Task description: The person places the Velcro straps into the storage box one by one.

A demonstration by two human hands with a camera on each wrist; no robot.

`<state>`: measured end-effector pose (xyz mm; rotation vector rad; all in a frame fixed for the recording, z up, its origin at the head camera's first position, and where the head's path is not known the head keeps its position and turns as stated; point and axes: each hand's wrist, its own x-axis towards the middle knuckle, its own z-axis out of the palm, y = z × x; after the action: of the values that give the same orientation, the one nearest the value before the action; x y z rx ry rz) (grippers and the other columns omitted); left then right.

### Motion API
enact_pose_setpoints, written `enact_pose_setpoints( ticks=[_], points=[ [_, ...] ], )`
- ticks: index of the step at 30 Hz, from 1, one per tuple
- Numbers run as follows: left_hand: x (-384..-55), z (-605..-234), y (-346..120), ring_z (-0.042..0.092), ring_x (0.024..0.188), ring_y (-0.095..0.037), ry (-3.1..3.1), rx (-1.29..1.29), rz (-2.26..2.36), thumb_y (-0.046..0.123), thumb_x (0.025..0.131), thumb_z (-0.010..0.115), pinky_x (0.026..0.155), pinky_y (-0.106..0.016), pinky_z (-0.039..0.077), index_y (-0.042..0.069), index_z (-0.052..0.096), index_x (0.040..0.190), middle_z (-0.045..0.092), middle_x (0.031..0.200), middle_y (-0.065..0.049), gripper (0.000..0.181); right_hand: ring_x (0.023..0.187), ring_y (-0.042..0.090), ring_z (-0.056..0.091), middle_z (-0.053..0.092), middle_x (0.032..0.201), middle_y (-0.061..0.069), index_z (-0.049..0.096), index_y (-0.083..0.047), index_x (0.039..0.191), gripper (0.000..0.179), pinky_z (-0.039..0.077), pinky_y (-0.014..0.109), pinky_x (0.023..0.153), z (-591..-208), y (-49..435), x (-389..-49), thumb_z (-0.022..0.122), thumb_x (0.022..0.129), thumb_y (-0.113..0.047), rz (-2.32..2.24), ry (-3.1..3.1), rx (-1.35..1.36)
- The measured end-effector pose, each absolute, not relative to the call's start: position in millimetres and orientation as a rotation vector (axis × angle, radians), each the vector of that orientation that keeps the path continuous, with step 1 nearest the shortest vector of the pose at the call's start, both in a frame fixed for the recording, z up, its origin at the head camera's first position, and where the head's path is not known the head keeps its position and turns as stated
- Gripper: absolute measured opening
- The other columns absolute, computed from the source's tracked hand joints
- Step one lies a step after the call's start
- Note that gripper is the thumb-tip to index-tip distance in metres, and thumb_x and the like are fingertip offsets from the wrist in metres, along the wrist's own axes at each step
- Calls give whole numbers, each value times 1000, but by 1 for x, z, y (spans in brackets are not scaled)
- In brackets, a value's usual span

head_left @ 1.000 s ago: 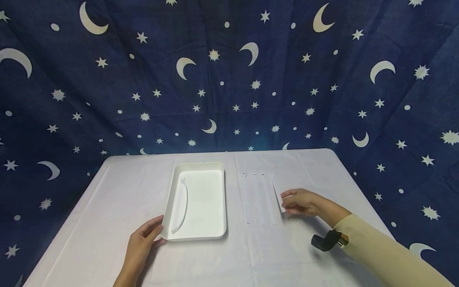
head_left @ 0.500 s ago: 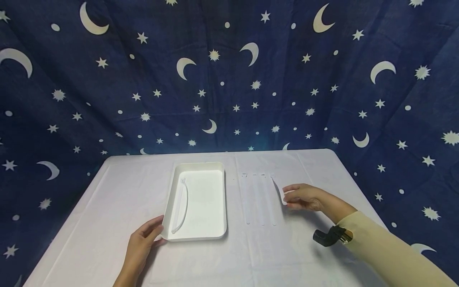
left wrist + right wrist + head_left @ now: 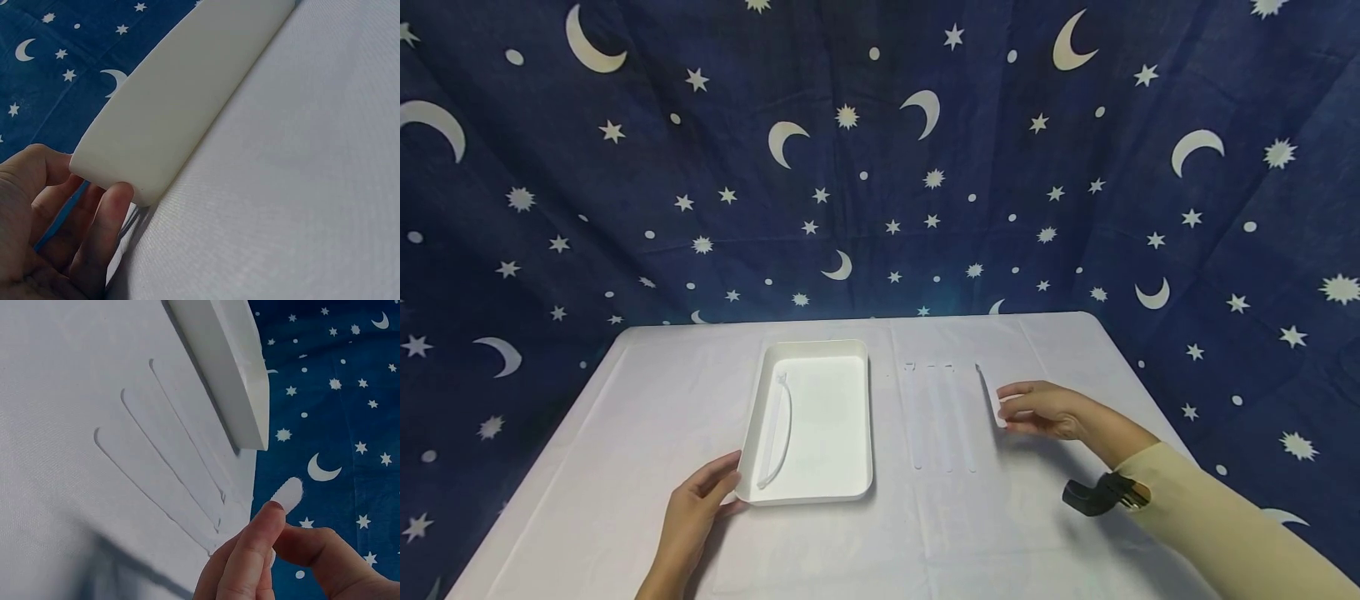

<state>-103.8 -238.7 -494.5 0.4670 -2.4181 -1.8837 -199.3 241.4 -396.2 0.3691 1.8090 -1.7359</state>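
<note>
My left hand [image 3: 694,508] holds the near left corner of a shallow white tray [image 3: 805,500]; in the left wrist view its fingertips lie against the outer wall [image 3: 169,106]. One bowed white strap [image 3: 788,433] lies along the left side inside the tray. Right of the tray, my right hand [image 3: 1045,410] pinches the near end of another thin white strap [image 3: 989,395], raised at a slant above the table. Its rounded tip [image 3: 290,492] pokes out past the fingertips in the right wrist view. Three similar straps [image 3: 917,425] lie flat side by side between tray and hand.
A white cloth covers the table [image 3: 602,417]. Behind it hangs a dark blue curtain [image 3: 880,233] with moons and stars. A black wrist mount [image 3: 1101,494] sticks out below the right sleeve [image 3: 1210,517].
The right hand has lifted the rightmost strap off the cloth and drawn it slightly up and to the right. The left hand and the tray stay in place.
</note>
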Motion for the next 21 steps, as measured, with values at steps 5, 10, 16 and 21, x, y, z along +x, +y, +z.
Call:
enact_pose_setpoints(
  ticks=[5,10,16,21],
  points=[
    [-104,-494,-239,69,99,-7,-2443,477,-1866,22,95,66,78,-25,64,1,57,134,56,137,-22,45,72,15,66,57,87,9,40,9,134,56,64,22,68,-389,238,-192,64,84,10,-1749,1808,331],
    [-104,-494,-239,69,107,-18,-2473,476,-1830,23,96,65,78,-25,64,2,57,134,57,137,-20,44,72,14,67,59,86,7,41,9,134,55,64,23,68,-380,231,-186,65,84,8,-1758,1816,274],
    [-104,-493,-239,69,102,-11,-2458,482,-1851,22,96,65,78,-25,64,2,57,134,57,137,-21,44,71,13,68,62,83,6,39,9,134,57,65,23,66,-376,222,-185,66,84,5,-1753,1816,232],
    [-104,-493,-239,69,101,-9,-2452,489,-1861,22,95,66,78,-25,64,2,57,134,56,138,-21,44,72,12,67,62,85,5,40,9,134,56,65,23,68,-374,213,-185,65,84,3,-1745,1824,181]
  ],
)
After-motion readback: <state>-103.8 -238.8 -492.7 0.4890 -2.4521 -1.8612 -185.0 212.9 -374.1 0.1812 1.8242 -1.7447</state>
